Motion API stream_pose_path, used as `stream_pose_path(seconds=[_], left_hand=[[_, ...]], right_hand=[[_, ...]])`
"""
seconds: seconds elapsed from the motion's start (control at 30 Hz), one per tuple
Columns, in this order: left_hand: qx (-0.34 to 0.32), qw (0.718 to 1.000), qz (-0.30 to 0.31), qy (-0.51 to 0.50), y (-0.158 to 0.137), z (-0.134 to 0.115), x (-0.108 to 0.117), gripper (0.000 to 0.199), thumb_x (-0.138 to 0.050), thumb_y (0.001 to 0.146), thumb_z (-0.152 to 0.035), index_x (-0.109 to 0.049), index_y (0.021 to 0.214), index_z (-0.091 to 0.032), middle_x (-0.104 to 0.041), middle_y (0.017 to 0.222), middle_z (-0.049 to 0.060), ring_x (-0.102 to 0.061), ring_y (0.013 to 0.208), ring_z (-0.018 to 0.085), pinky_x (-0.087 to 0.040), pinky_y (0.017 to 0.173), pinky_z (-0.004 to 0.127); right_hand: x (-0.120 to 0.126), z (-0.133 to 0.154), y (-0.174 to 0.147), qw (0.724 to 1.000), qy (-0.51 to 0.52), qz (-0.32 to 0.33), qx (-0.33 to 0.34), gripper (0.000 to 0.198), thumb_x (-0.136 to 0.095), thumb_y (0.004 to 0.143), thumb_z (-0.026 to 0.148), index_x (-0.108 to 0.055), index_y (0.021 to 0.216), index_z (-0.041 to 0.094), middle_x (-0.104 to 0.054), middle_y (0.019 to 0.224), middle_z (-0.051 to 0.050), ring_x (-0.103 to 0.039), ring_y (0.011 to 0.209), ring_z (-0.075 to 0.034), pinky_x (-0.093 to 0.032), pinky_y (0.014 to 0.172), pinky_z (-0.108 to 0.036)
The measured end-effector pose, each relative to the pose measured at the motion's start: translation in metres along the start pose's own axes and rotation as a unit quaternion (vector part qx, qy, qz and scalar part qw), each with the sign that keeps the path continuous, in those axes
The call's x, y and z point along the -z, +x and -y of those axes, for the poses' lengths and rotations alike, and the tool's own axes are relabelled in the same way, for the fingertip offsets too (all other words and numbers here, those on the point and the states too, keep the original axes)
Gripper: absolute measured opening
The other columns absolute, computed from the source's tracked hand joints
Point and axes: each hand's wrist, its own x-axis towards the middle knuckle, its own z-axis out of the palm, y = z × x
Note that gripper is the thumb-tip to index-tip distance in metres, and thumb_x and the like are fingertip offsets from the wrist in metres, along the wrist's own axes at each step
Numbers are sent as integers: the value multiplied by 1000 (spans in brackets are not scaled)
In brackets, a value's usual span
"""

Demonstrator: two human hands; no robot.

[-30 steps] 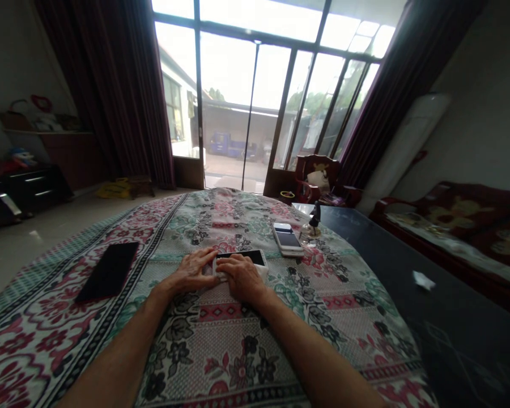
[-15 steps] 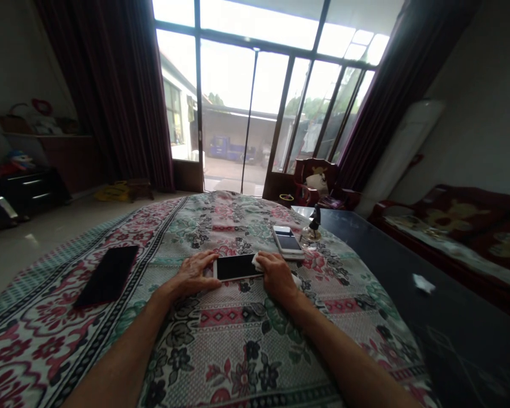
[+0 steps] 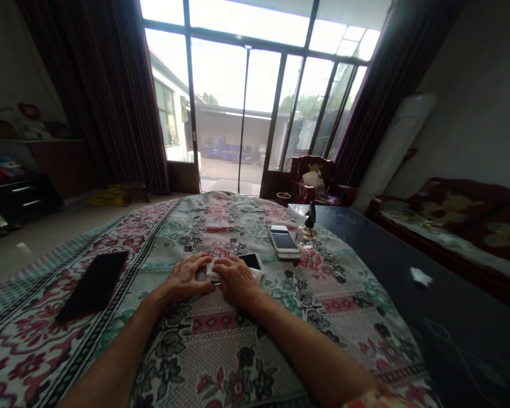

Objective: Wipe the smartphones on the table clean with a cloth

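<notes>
A white-framed phone [image 3: 251, 261] with a dark screen lies crosswise on the patterned tablecloth [image 3: 238, 323]. My left hand [image 3: 187, 277] grips its left end between thumb and fingers. With bent fingers, my right hand [image 3: 237, 281] presses a white tissue [image 3: 212, 271] onto the left part of the screen. That hand covers the middle of the phone, so only the right end of the screen shows. Beyond it to the right sits another white phone [image 3: 284, 241], apparently on top of something pale. Beside that stands a small clear bottle [image 3: 309, 226] with a black spray top.
On the left of the table lies a larger dark-screened device [image 3: 94, 283] with a reddish edge. A lower dark table [image 3: 382, 243] adjoins on the right, with a crumpled white piece [image 3: 420, 277] on it. A wooden sofa [image 3: 459, 209] stands farther right.
My right hand has slid the tissue leftward along the screen, from the phone's right end to near my left hand. My left hand stays at the phone's left end. The view has shifted slightly.
</notes>
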Motion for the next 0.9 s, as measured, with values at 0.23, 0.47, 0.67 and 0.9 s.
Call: stream_pose_path(seconds=[0.23, 0.47, 0.67, 0.9], left_hand=[[-9, 1000, 11, 18, 4, 4, 6, 73, -69, 66, -56, -60, 129, -21, -49, 147, 9, -42, 134, 35, -32, 111, 45], [-43, 998, -18, 39, 2, 10, 3, 71, -65, 69, -61, -61, 129, -22, -50, 145, 9, -44, 131, 34, -32, 110, 45], [-43, 998, -21, 30, 2, 9, 5, 72, -65, 70, -63, -60, 129, -23, -50, 145, 8, -43, 132, 34, -31, 111, 44], [-45, 999, -17, 20, 1, 8, 6, 70, -68, 70, -61, -60, 128, -23, -51, 144, 9, -43, 130, 34, -32, 109, 47]], right_hand=[[3, -4, 2, 1000, -13, -7, -9, 22, -54, 85, 13, -70, 99, 20, -70, 109, -5, -56, 100, -19, -40, 94, -32], [17, -16, -4, 994, -50, -23, -99, 25, -50, 84, 8, -71, 91, 19, -70, 104, -7, -57, 101, -20, -42, 90, -30], [38, -31, -13, 966, -125, -16, -224, 21, -51, 82, 9, -69, 89, 17, -66, 102, -12, -57, 99, -25, -44, 81, -32], [30, -23, -10, 976, -114, -13, -186, 21, -50, 84, 10, -67, 94, 16, -64, 104, -13, -54, 101, -25, -43, 84, -34]])
